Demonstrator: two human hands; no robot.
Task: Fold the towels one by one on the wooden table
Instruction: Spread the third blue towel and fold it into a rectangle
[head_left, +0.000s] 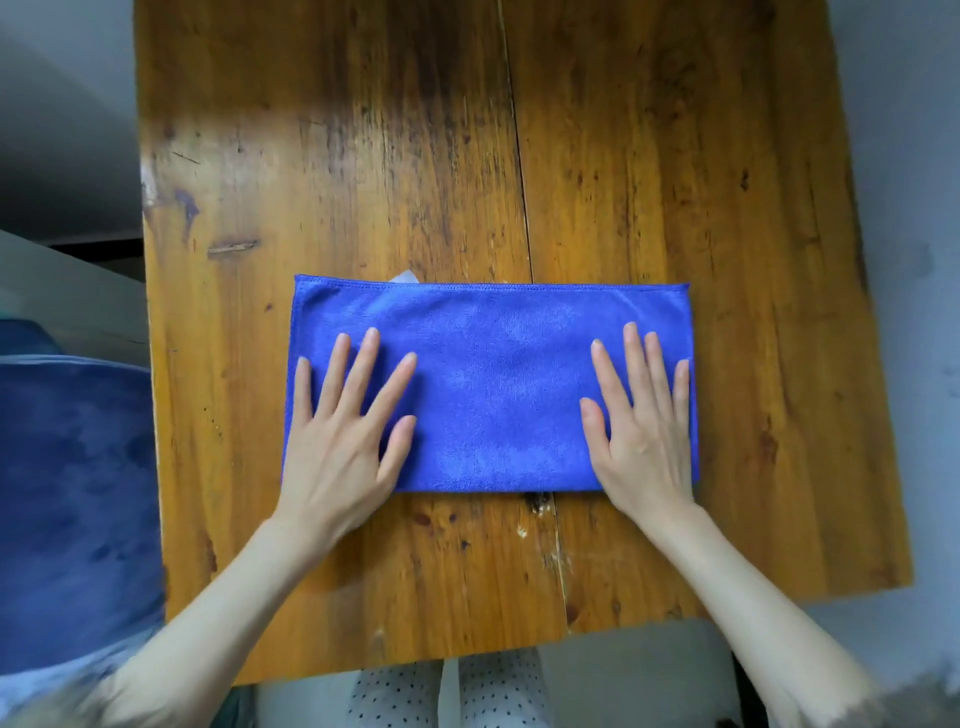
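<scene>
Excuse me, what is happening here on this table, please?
A person is folding a blue towel on a wooden table. The towel lies flat as a long rectangle, and looks already folded once. The left hand and the right hand press on its two ends with straight, spread fingers, as if smoothing it. A white tag peeks out at the far edge. More blue cloth lies beside the table on the left.

The towel (493, 384) lies flat on the table (467, 156), nearer its front edge. The left hand (343, 431) rests on its left end, the right hand (639, 426) on its right end.
</scene>
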